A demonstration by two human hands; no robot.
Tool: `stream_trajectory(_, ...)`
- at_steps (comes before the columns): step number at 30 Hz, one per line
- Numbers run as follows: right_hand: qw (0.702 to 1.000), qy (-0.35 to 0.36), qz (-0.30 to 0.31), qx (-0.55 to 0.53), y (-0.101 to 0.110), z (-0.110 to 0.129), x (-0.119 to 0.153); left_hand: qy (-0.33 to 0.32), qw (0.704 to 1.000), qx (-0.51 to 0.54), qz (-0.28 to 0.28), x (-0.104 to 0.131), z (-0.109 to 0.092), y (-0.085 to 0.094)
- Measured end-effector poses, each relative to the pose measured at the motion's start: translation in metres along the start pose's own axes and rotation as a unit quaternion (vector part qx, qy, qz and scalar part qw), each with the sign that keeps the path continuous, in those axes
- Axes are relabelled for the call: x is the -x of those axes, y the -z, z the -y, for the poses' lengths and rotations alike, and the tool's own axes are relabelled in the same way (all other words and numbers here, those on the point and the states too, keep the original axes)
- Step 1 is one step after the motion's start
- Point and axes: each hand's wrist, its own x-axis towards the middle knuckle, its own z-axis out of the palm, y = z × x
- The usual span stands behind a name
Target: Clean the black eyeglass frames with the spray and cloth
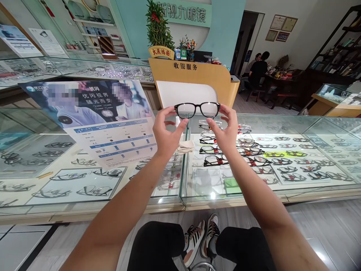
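A pair of black-framed eyeglasses (199, 107) is held up in front of me, above the glass display counter. My left hand (169, 130) grips the left side of the frame between thumb and fingers. On the opposite side, my right hand (226, 128) pinches the frame near its right hinge. Both clear lenses show between my hands. Below and behind my left hand, a small white bottle (177, 121) and a folded beige cloth (186, 146) rest on the counter, the bottle partly hidden by that hand.
The glass display counter (183, 199) spans the view, with rows of eyeglasses (284, 177) inside. A printed leaflet (113, 128) stands on it at the left. Beyond is a wooden reception desk (194, 75) with a plant (159, 28). Two people (258, 69) sit at a back table.
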Motion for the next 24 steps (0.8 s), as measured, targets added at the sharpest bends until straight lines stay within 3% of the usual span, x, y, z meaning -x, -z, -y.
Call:
stream_trajectory(11,0.999,0.038,0.002,0.036,-0.002,-0.012,0.001,0.004,1.000,0.015,0.004,0.001,0.007,-0.002)
stream_trajectory(24,1.000,-0.006,0.012,0.027,-0.003,-0.011,0.002,-0.030,0.999,0.004,0.013,0.000,0.022,-0.002)
